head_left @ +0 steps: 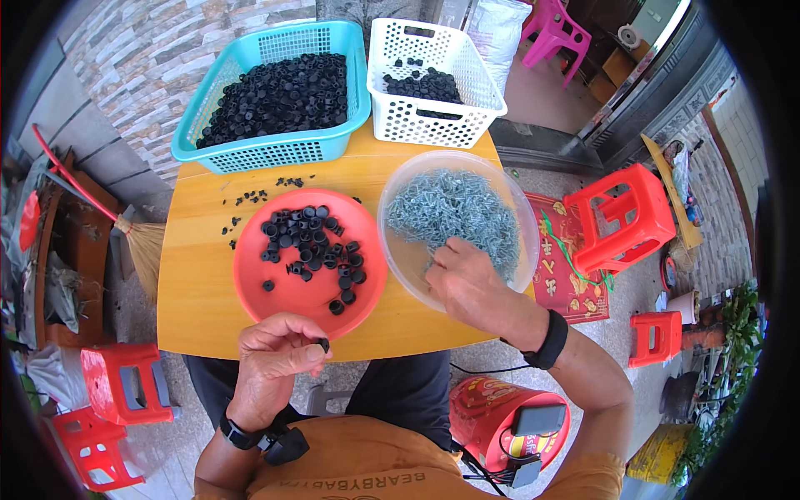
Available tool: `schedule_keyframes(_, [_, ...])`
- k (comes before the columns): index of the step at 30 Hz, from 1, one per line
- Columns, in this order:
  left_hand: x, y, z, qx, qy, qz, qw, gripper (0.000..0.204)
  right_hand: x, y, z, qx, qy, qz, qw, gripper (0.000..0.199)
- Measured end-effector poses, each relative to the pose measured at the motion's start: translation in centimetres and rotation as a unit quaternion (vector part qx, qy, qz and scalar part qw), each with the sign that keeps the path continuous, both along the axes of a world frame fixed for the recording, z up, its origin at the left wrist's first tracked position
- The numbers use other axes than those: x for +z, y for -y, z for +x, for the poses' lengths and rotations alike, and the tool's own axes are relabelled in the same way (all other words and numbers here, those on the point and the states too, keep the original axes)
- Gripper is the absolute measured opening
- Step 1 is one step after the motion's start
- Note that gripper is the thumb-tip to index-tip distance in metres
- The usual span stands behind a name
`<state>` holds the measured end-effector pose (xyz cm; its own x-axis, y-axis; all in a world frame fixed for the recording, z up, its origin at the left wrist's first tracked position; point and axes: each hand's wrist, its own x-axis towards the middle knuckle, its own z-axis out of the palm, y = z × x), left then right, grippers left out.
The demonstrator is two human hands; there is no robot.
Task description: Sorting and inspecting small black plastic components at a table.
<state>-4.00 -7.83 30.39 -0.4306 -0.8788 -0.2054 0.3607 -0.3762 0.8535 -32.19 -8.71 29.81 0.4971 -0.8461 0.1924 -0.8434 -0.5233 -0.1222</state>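
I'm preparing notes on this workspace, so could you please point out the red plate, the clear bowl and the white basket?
Red plate (292, 297), head view: its bare lower surface.
Clear bowl (407, 257), head view: its bare inner left side.
White basket (439, 131), head view: its front wall.

Print on an orange shirt (350, 454), a red doormat (554, 260) and a red bucket (477, 421).
At 6 o'clock, a row of dark Latin capitals crosses the orange shirt, with part of another line cut off by the picture's lower edge. Toward 3 o'clock, large gold Chinese characters run along the red doormat, among gold decorations. At 5 o'clock, the red bucket bears gold and yellow lettering, partly hidden behind a black box (539, 419) and too small to make out fully.
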Motion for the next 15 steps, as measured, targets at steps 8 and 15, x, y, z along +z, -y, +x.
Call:
schedule_keyframes(8, [0.3, -0.2, 0.2, 0.005, -0.010, 0.017, 1.000, 0.016, -1.7, 0.8, -0.6, -0.014, 0.144, -0.105, 0.984, 0.013])
schedule_keyframes(15, [0.1, 0.0, 0.6, -0.018, -0.056, 0.028, 0.998, 0.018, 0.6, -0.2, -0.3, -0.094, 0.186, -0.060, 0.976, 0.012])
